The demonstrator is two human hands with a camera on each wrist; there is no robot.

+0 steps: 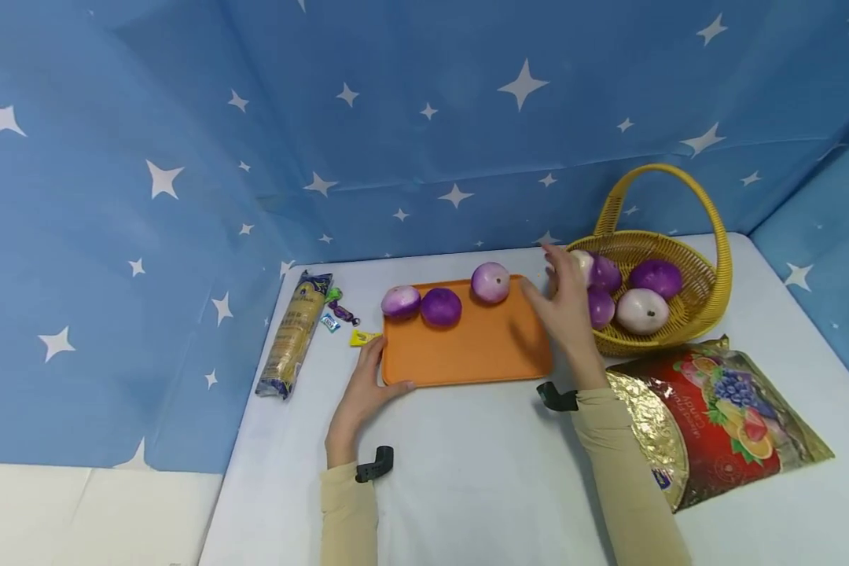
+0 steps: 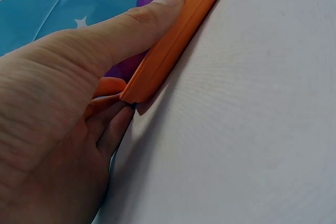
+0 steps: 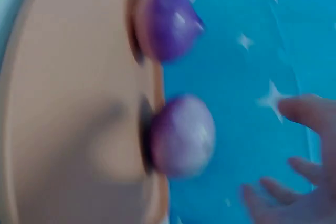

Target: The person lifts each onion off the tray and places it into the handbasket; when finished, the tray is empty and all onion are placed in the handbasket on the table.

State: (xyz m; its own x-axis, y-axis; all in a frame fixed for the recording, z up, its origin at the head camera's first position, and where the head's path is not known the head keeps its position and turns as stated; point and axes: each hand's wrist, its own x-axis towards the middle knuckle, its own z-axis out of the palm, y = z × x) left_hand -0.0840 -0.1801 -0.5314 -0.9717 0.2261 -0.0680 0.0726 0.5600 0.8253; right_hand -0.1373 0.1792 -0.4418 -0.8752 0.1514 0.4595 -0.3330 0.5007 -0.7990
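My left hand (image 1: 364, 397) grips the near left corner of an orange tray (image 1: 491, 354). In the left wrist view the thumb (image 2: 152, 14) lies on the tray's rim and the fingers (image 2: 113, 129) bend around its corner. Along the tray's far side sit three onions: a purple-and-white onion (image 1: 400, 302), a dark purple onion (image 1: 442, 307) and a pale purple onion (image 1: 490, 282). Between the tray's right end and the basket, my right hand (image 1: 566, 303) is raised with its fingers spread and holds nothing. In the right wrist view its fingers stand apart from the pale onion (image 3: 184, 136).
A yellow handled basket (image 1: 703, 314) with several purple and white onions stands at the back right. Before it lies a large candy bag (image 1: 722, 417). Left of the tray are a pasta packet (image 1: 293, 334), wrapped candies (image 1: 341, 312) and a yellow sachet (image 1: 362, 338). A blue star-patterned curtain (image 1: 424, 157) hangs behind.
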